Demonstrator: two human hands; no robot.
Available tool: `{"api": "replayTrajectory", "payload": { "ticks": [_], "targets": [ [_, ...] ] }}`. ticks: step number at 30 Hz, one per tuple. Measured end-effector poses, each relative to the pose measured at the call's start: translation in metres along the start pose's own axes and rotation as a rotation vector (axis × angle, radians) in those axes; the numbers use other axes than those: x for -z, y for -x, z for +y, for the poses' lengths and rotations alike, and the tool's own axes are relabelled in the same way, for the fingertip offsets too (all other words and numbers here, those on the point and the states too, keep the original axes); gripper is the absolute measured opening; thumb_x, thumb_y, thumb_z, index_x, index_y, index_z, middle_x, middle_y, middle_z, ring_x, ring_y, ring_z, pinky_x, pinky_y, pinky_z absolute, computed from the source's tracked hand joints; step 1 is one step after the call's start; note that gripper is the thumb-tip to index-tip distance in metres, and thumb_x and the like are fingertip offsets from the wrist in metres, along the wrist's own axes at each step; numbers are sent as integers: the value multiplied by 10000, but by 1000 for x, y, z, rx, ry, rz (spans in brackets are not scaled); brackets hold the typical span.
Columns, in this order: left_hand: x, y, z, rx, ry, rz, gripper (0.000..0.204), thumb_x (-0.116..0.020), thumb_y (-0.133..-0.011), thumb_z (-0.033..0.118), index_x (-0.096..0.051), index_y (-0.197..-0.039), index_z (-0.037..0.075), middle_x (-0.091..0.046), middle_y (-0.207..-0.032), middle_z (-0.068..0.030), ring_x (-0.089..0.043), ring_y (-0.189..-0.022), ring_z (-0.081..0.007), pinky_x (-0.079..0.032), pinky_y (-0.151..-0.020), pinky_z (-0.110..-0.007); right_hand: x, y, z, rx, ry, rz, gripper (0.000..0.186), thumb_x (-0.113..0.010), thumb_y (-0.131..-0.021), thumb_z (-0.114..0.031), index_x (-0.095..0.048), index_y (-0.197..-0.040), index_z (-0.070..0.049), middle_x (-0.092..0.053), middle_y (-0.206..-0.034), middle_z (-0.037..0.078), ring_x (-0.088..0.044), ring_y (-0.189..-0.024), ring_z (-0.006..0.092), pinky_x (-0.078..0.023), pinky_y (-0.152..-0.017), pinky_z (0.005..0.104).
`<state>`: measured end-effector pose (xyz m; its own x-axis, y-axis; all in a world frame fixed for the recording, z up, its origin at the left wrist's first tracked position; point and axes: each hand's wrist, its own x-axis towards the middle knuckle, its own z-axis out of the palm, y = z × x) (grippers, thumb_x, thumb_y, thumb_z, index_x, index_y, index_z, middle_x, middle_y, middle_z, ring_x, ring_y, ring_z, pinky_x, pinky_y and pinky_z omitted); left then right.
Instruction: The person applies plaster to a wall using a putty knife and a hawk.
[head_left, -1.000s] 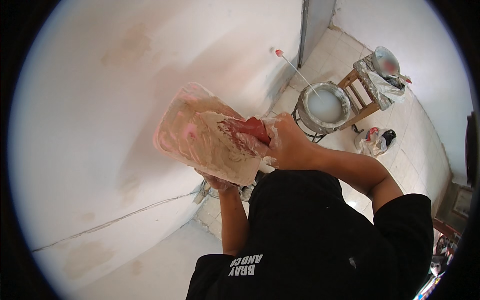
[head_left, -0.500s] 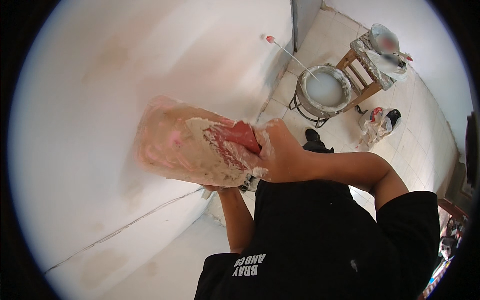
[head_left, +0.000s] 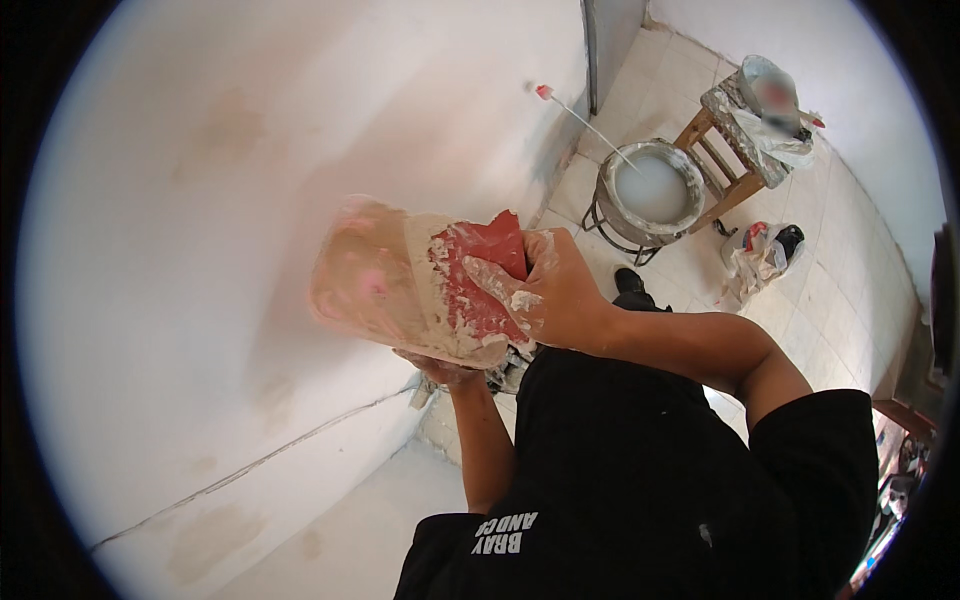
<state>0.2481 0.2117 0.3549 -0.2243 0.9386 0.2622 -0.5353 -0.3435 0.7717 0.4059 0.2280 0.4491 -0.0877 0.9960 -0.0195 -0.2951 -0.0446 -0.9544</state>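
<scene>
My right hand (head_left: 565, 295), smeared with pale putty, is closed on a red putty spreader (head_left: 485, 255) with a ragged, coated edge. The spreader rests over the right part of a flat rectangular plastering board (head_left: 365, 275). Beige putty coats the board, with pinkish patches showing through and a thicker ridge along the spreader's edge. My left hand (head_left: 445, 370) holds the board from beneath; most of its fingers are hidden by it.
A white wall (head_left: 200, 270) with brownish patches and a crack stands on the left. On the tiled floor are a pot of whitish liquid (head_left: 655, 190) with a long stick in it, a wooden stool (head_left: 725, 190) bearing a bowl (head_left: 768, 85), and a plastic bag (head_left: 755, 265).
The board has shifted slightly right. The spreader has turned flatter on it, showing more of its red face, and a wider putty ridge lies along its edge.
</scene>
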Motion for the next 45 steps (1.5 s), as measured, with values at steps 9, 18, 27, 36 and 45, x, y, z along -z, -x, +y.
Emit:
{"api": "replayTrajectory", "payload": {
  "ticks": [9,18,27,36,45],
  "targets": [
    [-4,-6,-2,34,-35,17,690,-346,-868,547,-146,-1376,125,-248,-1386,-114,-289,-1261,-302,-289,-1033,-463,-9,-2,1,2,75,134,205,-571,-824,-124,-589,-767,72,-589,-609,78,-467,-570,51,-420,-512,259],
    [-5,-2,4,-141,-410,-54,678,-329,-884,516,-124,-1386,108,-241,-1393,-116,-297,-1257,-303,-307,-1017,-463,-5,-25,7,-34,-270,148,177,-582,-842,-107,-608,-884,62,-641,-775,73,-552,-671,52,-470,-588,229],
    [78,28,-4,408,361,308,731,-365,-821,600,-221,-1371,139,-336,-1360,-73,-366,-1210,-305,-341,-989,-483,29,-53,68,-233,-741,255,222,-582,-846,-132,-559,-1040,-25,-620,-948,62,-614,-807,126,-514,-661,248],
    [147,101,-50,637,104,526,756,-475,-801,544,-210,-1376,131,-335,-1358,-136,-334,-1229,-343,-301,-994,-507,95,-52,260,-532,-658,559,289,-598,-840,-126,-495,-1099,-48,-581,-1040,44,-584,-919,133,-502,-750,278],
    [215,124,-217,1022,900,562,778,-521,-776,538,-205,-1366,140,-262,-1337,-211,-310,-1161,-463,-304,-878,-671,215,-131,576,-296,-548,870,255,-635,-805,-105,-552,-1040,-53,-599,-939,28,-573,-764,92,-457,-641,267]
  ]
}}
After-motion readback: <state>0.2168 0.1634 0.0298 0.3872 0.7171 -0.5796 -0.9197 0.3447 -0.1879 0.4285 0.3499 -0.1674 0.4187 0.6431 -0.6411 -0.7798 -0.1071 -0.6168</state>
